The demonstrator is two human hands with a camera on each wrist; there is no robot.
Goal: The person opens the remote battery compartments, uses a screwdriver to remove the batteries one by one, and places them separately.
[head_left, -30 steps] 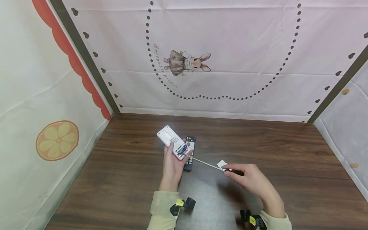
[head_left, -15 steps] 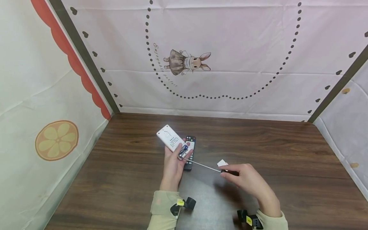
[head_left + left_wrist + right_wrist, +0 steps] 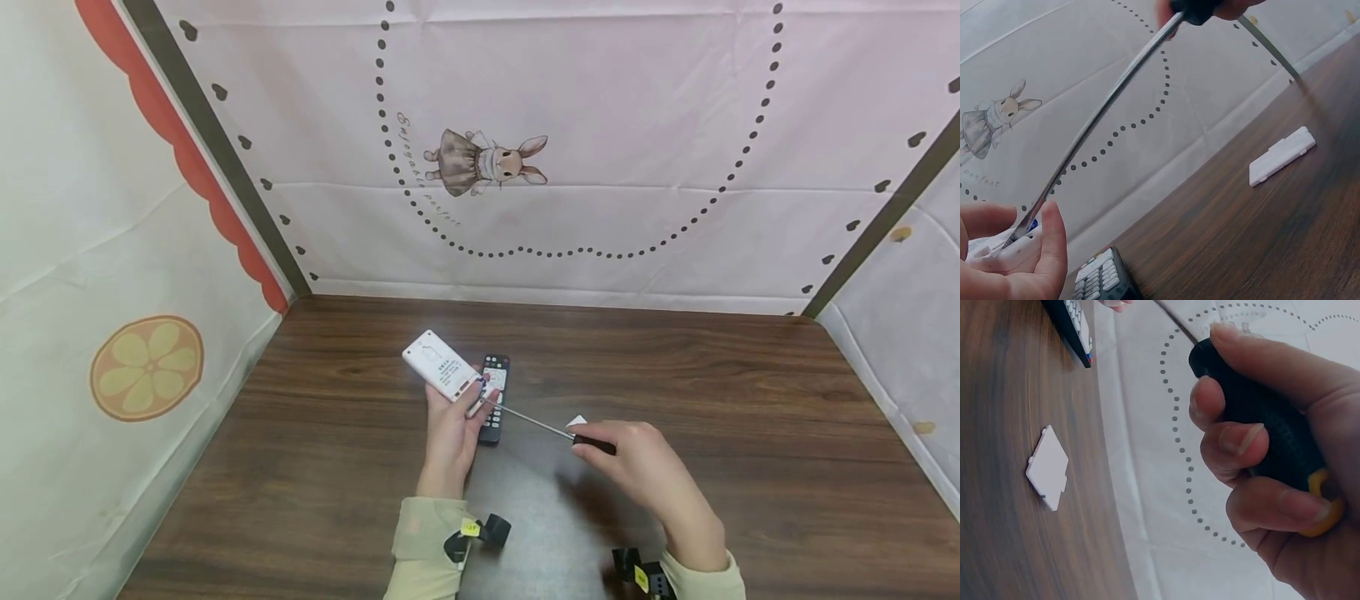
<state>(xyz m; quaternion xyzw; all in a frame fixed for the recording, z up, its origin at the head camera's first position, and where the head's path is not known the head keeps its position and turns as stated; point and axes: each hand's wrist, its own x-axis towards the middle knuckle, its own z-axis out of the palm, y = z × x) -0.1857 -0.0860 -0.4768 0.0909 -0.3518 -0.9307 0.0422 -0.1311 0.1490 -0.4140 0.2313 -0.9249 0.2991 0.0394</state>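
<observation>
My left hand holds a white remote control back side up, its thumb over the uncovered battery compartment at the near end. Part of a blue battery shows in that compartment. My right hand grips a screwdriver by its black and yellow handle. The metal shaft slants down to the left, and its tip reaches into the compartment between my left thumb and fingers. A small white battery cover lies on the table, just beyond my right fingertips in the head view.
A black remote control with pale buttons lies on the wooden table, partly behind my left hand. Printed cloth walls stand at the back and both sides.
The screwdriver and right hand have shifted slightly left. My left thumb has moved over the battery compartment, and the white remote control has tilted a little.
</observation>
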